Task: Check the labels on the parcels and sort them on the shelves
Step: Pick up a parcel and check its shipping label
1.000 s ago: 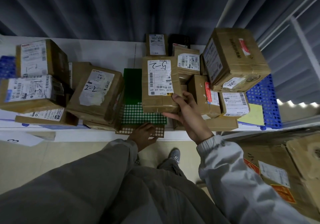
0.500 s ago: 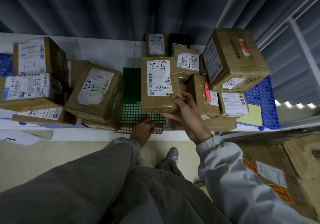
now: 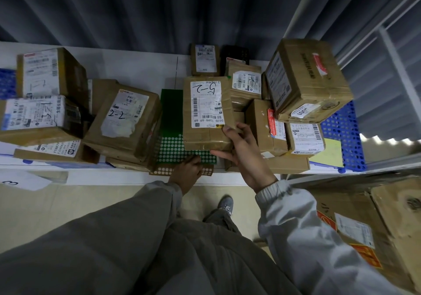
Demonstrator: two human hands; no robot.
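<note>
Grey pleated curtain behind, white shelf (image 3: 136,71) below it, crowded with brown parcels. Right hand (image 3: 245,155) reaching forward from a pale grey sleeve (image 3: 319,237), thumb up on the near right corner of the 5-2 parcel (image 3: 208,112), fingers curled under its near edge, so gripping that parcel and holding it slightly raised over the green dotted sheet (image 3: 173,144) at shelf centre. White label (image 3: 206,104) facing up, handwritten 5-2 at its far end. Left hand (image 3: 188,173) low at the shelf's front edge, back of the hand up, fingers bent down onto the near edge of the dotted sheet just under the held parcel; whether pinching the sheet or only pressing on it, cannot tell. Left of the sheet, a tilted 2-2 parcel (image 3: 124,121) atop flatter ones; right of the grip, a cluster of small labelled boxes and 1 large tilted carton (image 3: 307,78) over a blue perforated mat (image 3: 341,133). Against 0.5 s ago: same hold with the right hand, parcel in nearly the same spot; left hand resting a touch further onto the sheet than 1.0 s ago, otherwise scarcely any change.
</note>
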